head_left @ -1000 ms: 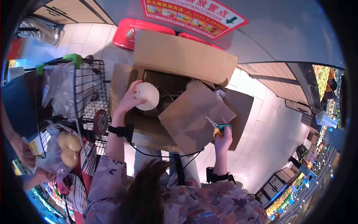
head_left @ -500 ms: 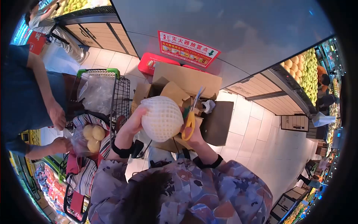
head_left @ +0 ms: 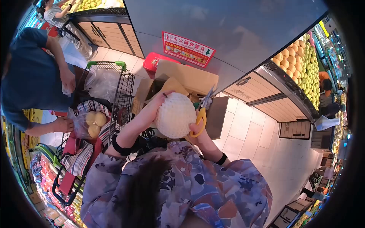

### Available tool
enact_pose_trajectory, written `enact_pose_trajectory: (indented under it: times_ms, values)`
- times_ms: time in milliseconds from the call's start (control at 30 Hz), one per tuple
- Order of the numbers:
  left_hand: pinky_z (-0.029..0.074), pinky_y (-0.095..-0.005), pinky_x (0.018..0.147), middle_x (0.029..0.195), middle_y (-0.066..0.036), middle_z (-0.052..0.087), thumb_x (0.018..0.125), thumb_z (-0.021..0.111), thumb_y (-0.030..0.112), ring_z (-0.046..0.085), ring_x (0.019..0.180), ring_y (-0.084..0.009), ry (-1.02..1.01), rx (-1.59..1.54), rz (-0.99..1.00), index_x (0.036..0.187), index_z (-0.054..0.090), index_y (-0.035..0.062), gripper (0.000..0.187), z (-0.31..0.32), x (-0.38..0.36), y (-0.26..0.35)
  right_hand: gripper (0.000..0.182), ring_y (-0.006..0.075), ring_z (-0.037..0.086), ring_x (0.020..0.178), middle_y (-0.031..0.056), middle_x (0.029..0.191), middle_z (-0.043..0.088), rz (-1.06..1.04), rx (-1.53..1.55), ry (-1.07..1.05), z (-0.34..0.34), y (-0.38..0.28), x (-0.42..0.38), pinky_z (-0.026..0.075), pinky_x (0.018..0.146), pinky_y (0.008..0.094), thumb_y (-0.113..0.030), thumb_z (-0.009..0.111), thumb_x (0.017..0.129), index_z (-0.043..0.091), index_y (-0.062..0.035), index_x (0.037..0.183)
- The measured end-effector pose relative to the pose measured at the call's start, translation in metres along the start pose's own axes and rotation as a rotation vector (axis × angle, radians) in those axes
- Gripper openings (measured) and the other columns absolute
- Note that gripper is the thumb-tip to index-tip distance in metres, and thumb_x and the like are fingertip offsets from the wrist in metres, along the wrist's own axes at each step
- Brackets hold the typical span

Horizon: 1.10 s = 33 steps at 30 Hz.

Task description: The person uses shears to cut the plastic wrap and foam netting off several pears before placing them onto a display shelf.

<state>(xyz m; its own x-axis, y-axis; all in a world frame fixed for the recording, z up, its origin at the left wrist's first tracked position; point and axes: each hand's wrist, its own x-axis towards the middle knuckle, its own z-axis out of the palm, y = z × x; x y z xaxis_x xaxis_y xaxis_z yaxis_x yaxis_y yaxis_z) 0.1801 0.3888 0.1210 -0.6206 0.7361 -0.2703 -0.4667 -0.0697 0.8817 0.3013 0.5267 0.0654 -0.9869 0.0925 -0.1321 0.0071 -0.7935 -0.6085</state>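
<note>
Net-wrapped fruit [head_left: 175, 115] lifted clear, above open carton [head_left: 182, 81]; left hand [head_left: 159, 103] cupping it, right hand [head_left: 195, 127] supporting, gripping scissors [head_left: 200, 118]. Foam net not yet removed.

Tiled floor [head_left: 243, 129], grey wall [head_left: 235, 30]

Place: grocery shop, produce section.
Evidence 1: stepped display [head_left: 300, 64] of yellow-green fruit, upper right, on a wood-slat base.
Evidence 2: second fruit display [head_left: 87, 4] at top left, same slatted base.
Evidence 3: wire shopping cart [head_left: 114, 89] with green handle, on tiled floor [head_left: 247, 129].
Evidence 4: bagged fruit [head_left: 91, 123] held over the cart by another person's hand.
Evidence 5: open cardboard box [head_left: 186, 78] on the floor against a grey wall.
Evidence 6: red-and-white wall sign [head_left: 188, 49] with arrow, above a red case [head_left: 154, 60].
Evidence 7: shelves of coloured packaged goods [head_left: 45, 178], lower left.
</note>
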Motion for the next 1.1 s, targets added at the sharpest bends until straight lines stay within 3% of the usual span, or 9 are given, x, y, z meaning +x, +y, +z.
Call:
enact_pose_trajectory:
  times_ms: [100,167,200,433,500,600,733,800,1100]
  values:
    - [0.029,-0.0282,0.096,0.125,-0.008,0.037,0.083,0.043,0.024,0.036,0.115,-0.0170,-0.098,0.182,0.004,0.128,0.027,0.0021,0.052,0.021,-0.014,0.020,0.078,0.0232,0.041,0.113,0.0101,0.121,0.042,-0.037,0.145,-0.061,-0.006,0.009,-0.006,0.036,0.094,0.0354,-0.022,0.070,0.063,0.026,-0.0059,0.125]
    - [0.029,-0.0294,0.095,0.123,-0.012,0.034,0.075,0.054,0.010,0.035,0.115,-0.0194,-0.104,0.270,0.216,0.128,0.021,-0.0004,0.063,0.035,-0.023,0.023,0.064,0.0252,0.039,0.116,0.0116,0.127,0.038,-0.057,0.085,-0.037,-0.011,0.009,-0.007,0.035,0.095,0.0404,-0.033,0.056,0.073,0.032,-0.0051,0.126]
    - [0.028,-0.0313,0.097,0.124,-0.014,0.033,0.068,0.063,0.010,0.034,0.116,-0.0208,-0.081,0.316,0.321,0.129,0.017,-0.0001,0.077,0.035,-0.023,0.017,0.060,0.0255,0.039,0.116,0.0121,0.126,0.039,-0.102,0.076,-0.097,-0.009,0.006,-0.005,0.033,0.096,0.0408,-0.034,0.048,0.076,0.033,-0.0056,0.126]
    - [0.025,-0.0319,0.097,0.124,-0.013,0.032,0.056,0.070,0.018,0.032,0.117,-0.0210,0.075,0.476,0.374,0.130,0.016,0.0024,0.093,0.041,-0.028,0.007,0.063,0.0259,0.040,0.115,0.0123,0.127,0.039,-0.155,0.203,-0.056,0.025,-0.003,0.007,0.032,0.097,0.0414,-0.045,0.042,0.077,0.033,-0.0071,0.126]
    - [0.026,-0.0329,0.097,0.124,-0.013,0.032,0.054,0.072,0.020,0.032,0.117,-0.0221,0.124,0.402,0.368,0.129,0.016,0.0021,0.095,0.039,-0.028,0.003,0.065,0.0261,0.040,0.115,0.0118,0.127,0.038,-0.095,0.139,0.149,0.032,-0.003,0.009,0.032,0.097,0.0413,-0.049,0.040,0.077,0.033,-0.0076,0.126]
    - [0.025,-0.0348,0.098,0.125,-0.014,0.031,0.053,0.073,0.022,0.030,0.118,-0.0230,0.164,0.392,0.376,0.129,0.016,0.0017,0.097,0.038,-0.028,-0.003,0.068,0.0236,0.041,0.114,0.0079,0.123,0.041,-0.082,0.266,0.073,0.030,-0.003,0.016,0.033,0.097,0.0384,-0.044,0.053,0.071,0.031,-0.0088,0.125]
    - [0.026,-0.0362,0.098,0.124,-0.015,0.031,0.050,0.075,0.023,0.030,0.119,-0.0236,0.221,0.480,0.392,0.127,0.018,0.0015,0.098,0.026,-0.028,-0.017,0.058,0.0226,0.045,0.109,0.0068,0.113,0.046,-0.200,0.163,0.074,0.033,-0.011,0.030,0.034,0.095,0.0372,-0.042,0.055,0.072,0.037,-0.0101,0.116]
    - [0.034,-0.0395,0.091,0.116,-0.018,0.037,0.046,0.078,0.025,0.039,0.108,-0.0322,0.339,1.132,0.424,0.125,0.024,0.0002,0.100,0.022,-0.033,0.000,0.046,0.0211,0.046,0.105,0.0058,0.105,0.047,-0.293,0.060,0.135,0.049,-0.020,0.031,0.037,0.092,0.0367,-0.038,0.054,0.075,0.039,-0.0116,0.108]
    - [0.032,-0.0391,0.093,0.118,-0.017,0.036,0.041,0.080,0.022,0.037,0.111,-0.0321,0.196,0.761,0.495,0.126,0.026,0.0041,0.103,0.002,-0.028,0.014,0.024,0.0172,0.053,0.093,0.0045,0.098,0.053,-0.316,0.069,0.238,0.043,-0.013,0.045,0.043,0.082,0.0315,-0.019,0.048,0.082,0.044,-0.0089,0.103]
